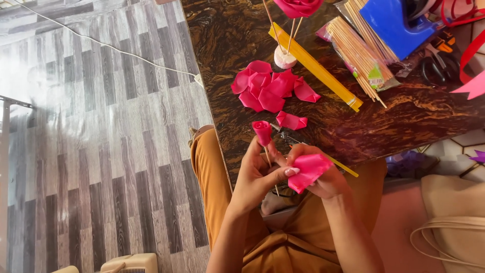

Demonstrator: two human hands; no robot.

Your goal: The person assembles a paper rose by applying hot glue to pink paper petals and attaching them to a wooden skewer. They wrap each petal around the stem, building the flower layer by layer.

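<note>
1. A stick [269, 163] topped with a pink bud [262, 131] is gripped in the left hand [255, 177], over the table [404, 121] edge.
2. A pink petal [308, 171] is pinched closed by the right hand [323, 174], just beside the stick.
3. More petals [270, 87] are piled on the table, near a yellow strip [316, 68] and skewers [356, 48].

The dark marbled desk [242, 30] carries a heap of pink petals [270, 86] near its middle, one loose petal [291, 121] closer to the near edge, a yellow strip [316, 68] lying aslant, skewers [356, 53], a blue dispenser [396, 25] and scissors [439, 68] toward the right edge.
</note>
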